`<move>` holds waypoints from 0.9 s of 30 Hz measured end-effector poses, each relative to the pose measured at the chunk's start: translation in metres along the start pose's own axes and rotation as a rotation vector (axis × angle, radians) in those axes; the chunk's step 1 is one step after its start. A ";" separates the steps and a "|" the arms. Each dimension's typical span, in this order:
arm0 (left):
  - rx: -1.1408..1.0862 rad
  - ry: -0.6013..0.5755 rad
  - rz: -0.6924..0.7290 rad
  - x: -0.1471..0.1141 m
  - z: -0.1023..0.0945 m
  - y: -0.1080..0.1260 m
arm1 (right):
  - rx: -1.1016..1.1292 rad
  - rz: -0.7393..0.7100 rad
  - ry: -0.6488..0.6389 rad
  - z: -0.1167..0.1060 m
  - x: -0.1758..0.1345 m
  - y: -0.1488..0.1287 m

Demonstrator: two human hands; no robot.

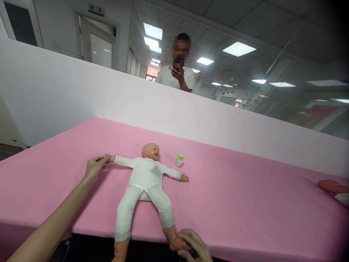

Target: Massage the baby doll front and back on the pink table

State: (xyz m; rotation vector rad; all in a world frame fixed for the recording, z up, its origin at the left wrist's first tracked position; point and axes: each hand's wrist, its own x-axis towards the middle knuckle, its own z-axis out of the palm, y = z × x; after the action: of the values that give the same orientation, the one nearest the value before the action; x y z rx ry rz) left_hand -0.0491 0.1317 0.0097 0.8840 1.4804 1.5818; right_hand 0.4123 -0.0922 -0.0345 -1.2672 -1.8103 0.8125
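A baby doll point(145, 174) in a white cloth suit lies on its back on the pink-covered table point(231, 203), arms spread wide, its feet reaching past the front edge. At the left, the fingers of my left hand point(96, 165) are closed around the doll's small hand. My right hand point(195, 245) is at the doll's foot on the right side, its fingers curled against the foot; the fingertips are partly hidden. Beside the doll's head stands a small white bottle point(179, 160) with a green cap.
Another doll point(332, 186) shows partly at the right edge of the table. A white partition point(174, 105) with glass above it runs behind the table. Beyond it a person in a white shirt point(163, 75) holds a dark object near the face.
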 end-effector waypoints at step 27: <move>0.267 -0.220 0.366 -0.026 0.073 0.049 | 0.040 -0.010 -0.038 -0.008 0.074 -0.088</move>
State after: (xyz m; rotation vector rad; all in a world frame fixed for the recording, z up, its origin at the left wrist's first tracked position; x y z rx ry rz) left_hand 0.0231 0.1406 0.0647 1.5035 1.4490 1.4955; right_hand 0.3627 -0.0478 0.0594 -1.2242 -1.8204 0.8680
